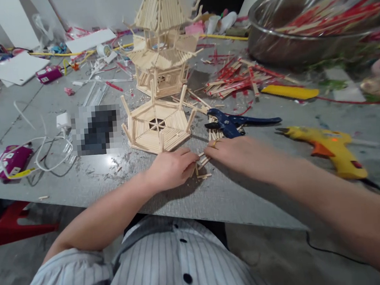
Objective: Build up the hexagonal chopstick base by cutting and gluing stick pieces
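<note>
My left hand rests low over the table with its fingers curled inward; what they grip, if anything, is hidden. Facing it, my right hand has its fingers closed over short wooden sticks, whose ends poke out between both hands. Just beyond my left hand sits a hexagonal stick frame with upright posts and a spoked centre. A blue-handled cutter lies past my right hand, on top of more cut sticks. Behind the frame stands a tiered pagoda model built of the same sticks.
To the right lie a yellow glue gun and a yellow-handled tool. Red-wrapped sticks are piled before a large metal basin. A pixelated dark object, white cables and a purple packet are at left.
</note>
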{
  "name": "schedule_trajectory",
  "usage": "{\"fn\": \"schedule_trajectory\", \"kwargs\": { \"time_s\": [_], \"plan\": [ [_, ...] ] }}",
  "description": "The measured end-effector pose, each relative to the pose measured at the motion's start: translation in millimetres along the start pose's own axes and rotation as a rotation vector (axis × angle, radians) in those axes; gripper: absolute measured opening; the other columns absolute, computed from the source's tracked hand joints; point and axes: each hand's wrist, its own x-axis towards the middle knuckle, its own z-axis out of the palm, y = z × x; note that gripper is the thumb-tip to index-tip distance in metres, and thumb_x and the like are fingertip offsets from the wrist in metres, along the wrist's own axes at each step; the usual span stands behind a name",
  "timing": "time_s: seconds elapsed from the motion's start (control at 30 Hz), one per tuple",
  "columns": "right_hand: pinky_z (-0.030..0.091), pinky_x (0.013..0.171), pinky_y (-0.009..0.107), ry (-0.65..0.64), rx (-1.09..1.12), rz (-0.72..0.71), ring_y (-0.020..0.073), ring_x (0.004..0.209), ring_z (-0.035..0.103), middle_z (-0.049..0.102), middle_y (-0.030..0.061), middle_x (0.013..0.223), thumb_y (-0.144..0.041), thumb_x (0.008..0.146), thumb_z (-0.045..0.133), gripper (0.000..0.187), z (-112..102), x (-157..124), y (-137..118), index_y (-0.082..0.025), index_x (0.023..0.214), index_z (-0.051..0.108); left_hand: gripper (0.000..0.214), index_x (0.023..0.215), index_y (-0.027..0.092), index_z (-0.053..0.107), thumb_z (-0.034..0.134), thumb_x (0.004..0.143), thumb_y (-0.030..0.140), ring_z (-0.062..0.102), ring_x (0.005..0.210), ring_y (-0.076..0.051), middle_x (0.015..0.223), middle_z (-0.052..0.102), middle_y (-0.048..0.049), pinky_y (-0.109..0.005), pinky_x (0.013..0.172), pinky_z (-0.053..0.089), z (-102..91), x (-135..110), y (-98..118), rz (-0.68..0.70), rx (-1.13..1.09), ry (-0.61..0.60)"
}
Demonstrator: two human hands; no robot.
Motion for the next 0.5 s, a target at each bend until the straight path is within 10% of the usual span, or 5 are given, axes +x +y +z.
{"fn": "schedule_trajectory", "kwargs": {
  "time_s": [0.5],
  "plan": [
    [0.034, 0.050, 0.026, 0.116, 0.086, -0.040, 0.0168, 0.068, 0.060, 0.062, 0.0087, 0.090, -0.001, 0.079, 0.037, 0.025, 22, 1, 11, -0.016, 0.088, 0.055, 0.025, 0.098, 0.015, 0.057, 0.036, 0.090, 0.024, 0.061, 0.082, -0.015, 0.092, 0.063, -0.0067, -0.026, 0.068, 0.050, 1.9, 2, 3, -0.070, -0.038, -0.078]
  ]
}}
